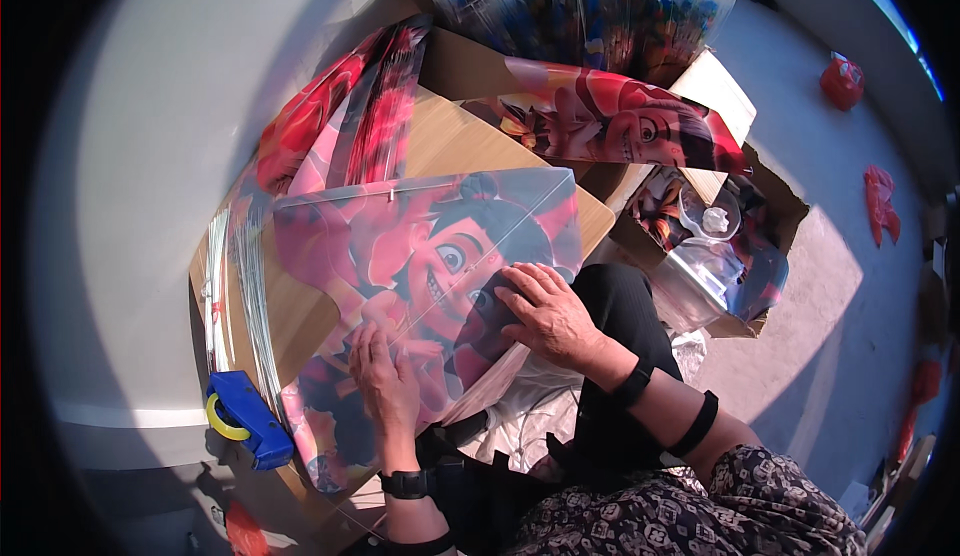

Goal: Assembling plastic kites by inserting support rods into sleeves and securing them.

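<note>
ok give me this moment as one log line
left hand: on sheet | right hand: on sheet's right side | rods: left of sheet | tape dispenser: beside rods' near ends

What a busy top (640, 518), dark all over and scattered with pale cream motifs, some blocky, some rounded! The short sleeve (780, 486) carries the same print, loose and wide, stopping near the elbow. Down to the trousers (622, 341), black, with faint fine lines showing in the sunlight! Now the wrists: above the bare left hand (383, 376), a black wristband (408, 484) with a chunky dark buckle-like block; above the bare right hand (548, 316), another black band (634, 384), and further up that forearm, a plain, narrow black strap (696, 424), snug all round
</note>
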A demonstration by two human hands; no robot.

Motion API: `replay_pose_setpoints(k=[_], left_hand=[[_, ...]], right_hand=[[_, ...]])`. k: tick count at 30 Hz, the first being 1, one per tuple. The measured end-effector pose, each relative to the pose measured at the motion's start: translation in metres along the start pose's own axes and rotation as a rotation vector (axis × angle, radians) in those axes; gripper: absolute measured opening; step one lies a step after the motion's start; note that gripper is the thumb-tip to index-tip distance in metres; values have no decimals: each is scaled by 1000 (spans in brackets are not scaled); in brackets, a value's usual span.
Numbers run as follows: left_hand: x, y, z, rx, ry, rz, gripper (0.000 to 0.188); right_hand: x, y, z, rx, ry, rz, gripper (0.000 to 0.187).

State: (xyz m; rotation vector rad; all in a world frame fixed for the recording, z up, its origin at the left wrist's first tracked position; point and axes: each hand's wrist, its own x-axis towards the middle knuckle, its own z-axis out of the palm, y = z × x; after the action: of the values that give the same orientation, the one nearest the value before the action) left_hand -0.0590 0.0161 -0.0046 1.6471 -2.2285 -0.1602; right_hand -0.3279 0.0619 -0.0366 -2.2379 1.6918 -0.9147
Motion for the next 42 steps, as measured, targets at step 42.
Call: replay_pose_setpoints(k=[42], left_hand=[[216, 33, 8, 179, -27, 457, 49]], right_hand=[[41, -9, 13, 44, -258, -48, 65]])
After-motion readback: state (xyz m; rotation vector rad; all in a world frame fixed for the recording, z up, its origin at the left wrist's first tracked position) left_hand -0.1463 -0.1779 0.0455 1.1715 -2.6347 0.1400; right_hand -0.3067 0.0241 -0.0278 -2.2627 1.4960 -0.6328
